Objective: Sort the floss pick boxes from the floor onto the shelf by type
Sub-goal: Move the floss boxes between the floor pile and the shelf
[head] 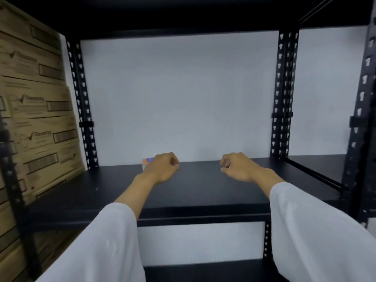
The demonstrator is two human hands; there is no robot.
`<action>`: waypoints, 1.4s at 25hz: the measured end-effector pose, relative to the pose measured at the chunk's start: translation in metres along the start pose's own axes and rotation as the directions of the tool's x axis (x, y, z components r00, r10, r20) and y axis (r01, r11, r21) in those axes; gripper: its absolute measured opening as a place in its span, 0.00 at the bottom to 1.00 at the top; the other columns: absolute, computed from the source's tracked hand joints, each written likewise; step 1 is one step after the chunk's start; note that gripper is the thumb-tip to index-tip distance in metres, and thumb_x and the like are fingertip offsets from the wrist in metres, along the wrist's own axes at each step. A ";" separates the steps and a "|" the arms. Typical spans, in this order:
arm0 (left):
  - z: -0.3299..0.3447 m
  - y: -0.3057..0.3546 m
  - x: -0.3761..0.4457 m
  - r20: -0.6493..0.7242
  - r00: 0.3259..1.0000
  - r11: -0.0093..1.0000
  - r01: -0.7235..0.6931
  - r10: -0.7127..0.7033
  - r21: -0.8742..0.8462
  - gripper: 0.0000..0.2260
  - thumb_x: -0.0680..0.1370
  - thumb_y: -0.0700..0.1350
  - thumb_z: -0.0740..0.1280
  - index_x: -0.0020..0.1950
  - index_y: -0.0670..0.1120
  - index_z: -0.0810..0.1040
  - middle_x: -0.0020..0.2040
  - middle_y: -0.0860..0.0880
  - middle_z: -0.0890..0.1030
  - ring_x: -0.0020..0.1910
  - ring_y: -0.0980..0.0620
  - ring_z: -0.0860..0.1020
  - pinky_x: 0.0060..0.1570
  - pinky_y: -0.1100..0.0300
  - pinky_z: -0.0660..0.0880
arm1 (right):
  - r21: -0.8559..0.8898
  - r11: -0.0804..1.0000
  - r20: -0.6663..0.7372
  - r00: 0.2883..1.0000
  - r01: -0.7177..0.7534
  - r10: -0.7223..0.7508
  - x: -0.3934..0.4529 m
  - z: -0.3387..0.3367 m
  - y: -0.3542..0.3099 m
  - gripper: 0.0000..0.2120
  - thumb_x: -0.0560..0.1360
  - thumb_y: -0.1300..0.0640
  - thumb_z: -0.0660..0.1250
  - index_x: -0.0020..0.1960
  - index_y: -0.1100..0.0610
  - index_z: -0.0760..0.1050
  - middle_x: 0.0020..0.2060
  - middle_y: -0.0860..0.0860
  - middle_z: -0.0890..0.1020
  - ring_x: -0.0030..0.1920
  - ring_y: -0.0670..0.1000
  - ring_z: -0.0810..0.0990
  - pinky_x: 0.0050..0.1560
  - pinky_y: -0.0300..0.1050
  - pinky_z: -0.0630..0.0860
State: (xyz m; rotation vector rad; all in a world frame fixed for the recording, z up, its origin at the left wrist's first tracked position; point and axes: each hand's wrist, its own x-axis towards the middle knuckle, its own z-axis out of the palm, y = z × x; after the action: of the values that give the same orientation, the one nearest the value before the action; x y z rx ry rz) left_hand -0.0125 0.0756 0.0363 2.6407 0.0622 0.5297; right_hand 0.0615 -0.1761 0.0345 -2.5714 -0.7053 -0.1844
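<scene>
White sleeves (105, 247), two, nearest the camera, reaching forward over the front edge of the shelf (199, 192). Left hand (161, 167): above the black shelf board toward its back, fingers loosely curled, nothing visibly held; whether the fingertips touch the box behind cannot be told. Right hand (237, 167): over the shelf board to the right of the left hand, well apart from it, fingers loosely curled and empty. Floss pick box (147, 161): one, small, orange and purple print, standing at the back of the shelf against the white wall (179, 94), just beside and partly hidden by the left hand; type not readable. Rest of the shelf board to the right of the box shows no other boxes. Cardboard cartons (36, 119): stacked, brown, printed, left of the shelf beyond its perforated black upright (81, 98). Floor and remaining boxes: not in view. Step in hand, judged: placing of a box at the back left of the shelf, release apparently made. Next move calls for drawing both hands back off the shelf, going down to the floor for another box, and setting it beside this one if the type matches, apart if not.
</scene>
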 end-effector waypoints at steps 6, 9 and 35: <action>0.037 -0.076 0.083 -0.190 0.947 0.952 0.282 -0.258 0.115 0.23 0.75 0.58 0.65 0.68 0.52 0.67 0.69 0.45 0.64 0.64 0.40 0.68 0.61 0.46 0.70 | -0.094 0.995 -0.104 0.994 -0.035 0.026 0.071 0.028 0.059 0.19 0.75 0.50 0.64 0.64 0.53 0.69 0.60 0.51 0.72 0.61 0.54 0.71 0.63 0.50 0.69; 0.047 -0.096 0.119 -0.185 0.915 0.915 0.383 -0.359 0.122 0.31 0.73 0.61 0.66 0.72 0.55 0.61 0.71 0.41 0.59 0.66 0.36 0.65 0.65 0.44 0.66 | -0.105 0.994 -0.173 0.985 -0.043 0.024 0.094 0.031 0.079 0.24 0.73 0.49 0.66 0.67 0.53 0.67 0.64 0.51 0.70 0.66 0.53 0.67 0.65 0.49 0.66; 0.021 0.017 0.005 -0.237 0.970 0.977 -0.002 -0.050 -0.213 0.19 0.71 0.51 0.68 0.62 0.53 0.74 0.49 0.51 0.77 0.44 0.53 0.77 0.40 0.62 0.76 | 0.101 0.995 -0.182 0.983 0.018 0.001 -0.007 0.011 0.035 0.31 0.62 0.39 0.75 0.58 0.52 0.70 0.51 0.50 0.73 0.54 0.50 0.70 0.54 0.45 0.72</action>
State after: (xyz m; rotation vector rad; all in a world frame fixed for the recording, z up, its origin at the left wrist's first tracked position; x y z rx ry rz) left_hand -0.0001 0.0521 0.0278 2.3550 0.1066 0.8013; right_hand 0.0731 -0.2004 0.0089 -2.4172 -0.6405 -0.3713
